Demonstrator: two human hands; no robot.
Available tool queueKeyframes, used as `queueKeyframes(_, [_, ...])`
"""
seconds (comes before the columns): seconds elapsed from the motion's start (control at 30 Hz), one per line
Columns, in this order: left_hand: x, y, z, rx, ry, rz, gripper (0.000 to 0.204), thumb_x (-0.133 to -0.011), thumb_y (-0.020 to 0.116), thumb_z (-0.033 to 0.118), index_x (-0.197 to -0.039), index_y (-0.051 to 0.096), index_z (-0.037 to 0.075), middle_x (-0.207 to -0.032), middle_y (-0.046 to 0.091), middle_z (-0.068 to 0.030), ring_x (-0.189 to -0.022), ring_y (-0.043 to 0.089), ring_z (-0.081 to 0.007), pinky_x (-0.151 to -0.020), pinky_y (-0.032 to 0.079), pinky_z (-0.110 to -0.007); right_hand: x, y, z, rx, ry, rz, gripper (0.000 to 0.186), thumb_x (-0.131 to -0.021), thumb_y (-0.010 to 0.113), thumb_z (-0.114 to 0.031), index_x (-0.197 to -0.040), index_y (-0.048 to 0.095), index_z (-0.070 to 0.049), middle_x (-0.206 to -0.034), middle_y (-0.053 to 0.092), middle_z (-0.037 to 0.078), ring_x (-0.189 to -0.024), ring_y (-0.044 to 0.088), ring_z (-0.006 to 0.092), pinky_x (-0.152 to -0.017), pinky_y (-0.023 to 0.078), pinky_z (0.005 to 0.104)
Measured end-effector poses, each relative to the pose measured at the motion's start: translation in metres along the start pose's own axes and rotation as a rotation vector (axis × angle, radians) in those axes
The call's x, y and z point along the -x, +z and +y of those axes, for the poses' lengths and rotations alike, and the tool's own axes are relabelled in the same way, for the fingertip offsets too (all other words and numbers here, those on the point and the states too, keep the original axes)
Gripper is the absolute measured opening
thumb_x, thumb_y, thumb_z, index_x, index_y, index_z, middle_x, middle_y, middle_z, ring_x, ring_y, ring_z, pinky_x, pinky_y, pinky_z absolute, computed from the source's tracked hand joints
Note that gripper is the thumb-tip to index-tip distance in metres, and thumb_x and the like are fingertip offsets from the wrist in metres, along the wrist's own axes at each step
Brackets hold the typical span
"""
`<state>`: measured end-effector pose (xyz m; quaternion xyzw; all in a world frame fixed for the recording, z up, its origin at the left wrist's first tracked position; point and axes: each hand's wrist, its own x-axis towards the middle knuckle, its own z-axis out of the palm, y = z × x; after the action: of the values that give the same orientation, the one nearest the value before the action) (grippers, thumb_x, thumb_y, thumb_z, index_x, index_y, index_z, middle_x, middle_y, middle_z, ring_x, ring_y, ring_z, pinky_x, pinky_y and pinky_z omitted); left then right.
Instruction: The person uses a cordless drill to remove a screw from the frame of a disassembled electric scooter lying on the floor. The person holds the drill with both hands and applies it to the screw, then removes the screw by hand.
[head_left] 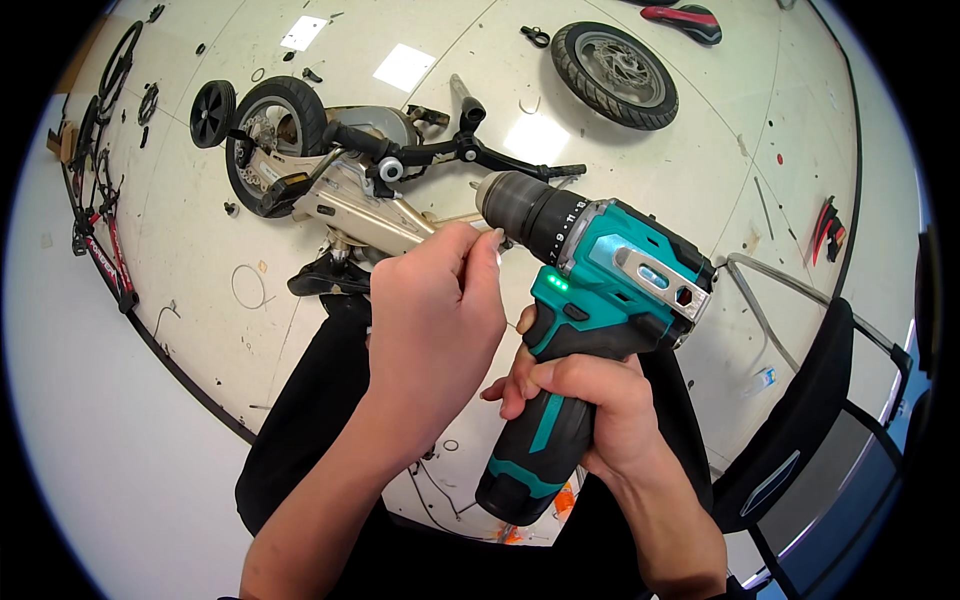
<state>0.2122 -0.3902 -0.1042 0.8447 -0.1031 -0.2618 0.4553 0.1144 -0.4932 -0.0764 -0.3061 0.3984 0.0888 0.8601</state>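
My right hand [590, 420] grips the handle of a teal and black cordless drill [620, 280], held sideways with small green lights lit. Its chuck [510, 205] points up-left, with a short metal tip [476, 184] showing. My left hand [430, 320] is pinched just below the chuck's front; whatever is between its fingertips is too small to make out. Behind both hands, a champagne-coloured small bicycle [330, 200] lies on its side, with black handlebars [520, 163] and a wheel fitted.
A loose wheel [614, 75] and a black-red saddle [685, 20] lie farther back on the tiled floor [740, 170]. A red-black bike frame [110, 260] is at left, among scattered small parts. A black chair [785, 445] with metal tubing stands at right.
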Motion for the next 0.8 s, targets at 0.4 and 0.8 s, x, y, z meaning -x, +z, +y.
queueKeyframes(0.4, [-0.0018,0.0002,0.0013,0.076,-0.104,-0.052,0.027,-0.096,0.05,0.015,-0.073,0.056,0.0,-0.052,0.051,-0.0001,-0.044,0.05,-0.0047,-0.04,0.035,-0.02,-0.0001,-0.0004,0.0014,-0.015,0.006,-0.003,0.036,-0.071,0.054,-0.002,-0.106,0.051,0.005,-0.068,0.06,0.012,-0.062,0.063,0.0253,-0.08,0.052,0.0474])
queueKeyframes(0.8, [-0.0018,0.0026,0.0035,0.143,-0.117,-0.035,0.028,-0.092,0.052,0.008,-0.067,0.05,-0.004,-0.047,0.046,-0.0077,-0.041,0.041,-0.0086,-0.041,0.033,-0.031,0.0013,-0.0011,0.0034,0.075,-0.012,0.01,0.038,-0.071,0.054,-0.003,-0.108,0.051,0.003,-0.07,0.06,0.012,-0.064,0.064,0.0248,-0.081,0.052,0.0469])
